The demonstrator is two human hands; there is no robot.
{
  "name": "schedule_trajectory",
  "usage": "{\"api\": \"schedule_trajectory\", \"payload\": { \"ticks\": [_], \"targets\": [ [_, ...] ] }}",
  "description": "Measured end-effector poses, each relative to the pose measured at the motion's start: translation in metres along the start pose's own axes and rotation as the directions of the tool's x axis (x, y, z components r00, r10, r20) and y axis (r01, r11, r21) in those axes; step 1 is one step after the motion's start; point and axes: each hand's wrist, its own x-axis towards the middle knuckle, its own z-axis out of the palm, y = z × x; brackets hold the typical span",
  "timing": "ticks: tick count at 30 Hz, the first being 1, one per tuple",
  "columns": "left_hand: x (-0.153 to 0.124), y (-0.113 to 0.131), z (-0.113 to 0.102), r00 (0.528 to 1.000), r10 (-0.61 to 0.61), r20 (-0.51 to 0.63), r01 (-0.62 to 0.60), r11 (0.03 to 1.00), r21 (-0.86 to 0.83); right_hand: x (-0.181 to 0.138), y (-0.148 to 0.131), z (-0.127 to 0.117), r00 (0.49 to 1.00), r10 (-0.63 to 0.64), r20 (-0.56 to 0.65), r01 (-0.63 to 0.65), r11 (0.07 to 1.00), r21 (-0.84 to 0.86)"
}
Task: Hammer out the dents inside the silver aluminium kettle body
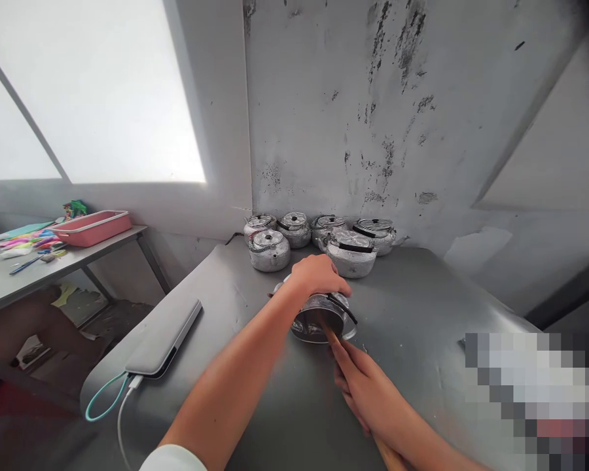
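Observation:
A silver metal kettle [308,322] lies tipped on the grey table, its round opening facing me and its black-gripped handle [344,311] folded to the right side. My left hand [319,275] reaches over the top and holds the kettle, its fingertips partly hidden behind it. In my right hand [358,376] is a wooden stick [330,332], the fingers wrapped round it. The stick's far end goes into the kettle's opening, where its tip is hard to make out.
Several lidded silver kettles [269,252] stand along the table's back edge by the wall. A power bank [164,343] with a cable lies at left. On a side table are a pink basket [95,229] and colourful items. At right, a blurred-out patch [535,392] hides something.

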Motion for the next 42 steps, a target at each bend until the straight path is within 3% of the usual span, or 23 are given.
{"api": "schedule_trajectory", "payload": {
  "ticks": [13,32,37,42],
  "targets": [
    [0.016,0.005,0.000,0.998,0.037,0.053,-0.045,0.987,0.154,0.001,0.014,0.005,0.996,-0.061,-0.063,0.061,0.998,0.004],
    [0.014,0.011,0.003,0.999,-0.028,0.042,0.018,0.978,0.208,-0.004,-0.008,0.001,0.998,0.056,0.023,-0.056,0.998,-0.003],
    [0.012,0.011,0.002,0.999,-0.024,0.038,0.015,0.977,0.213,-0.006,-0.012,-0.005,0.998,0.060,0.012,-0.059,0.995,-0.075],
    [0.011,0.009,0.002,0.999,-0.020,0.027,0.013,0.976,0.219,-0.009,-0.023,-0.011,0.990,0.143,-0.015,-0.143,0.984,-0.109]
  ]
}}
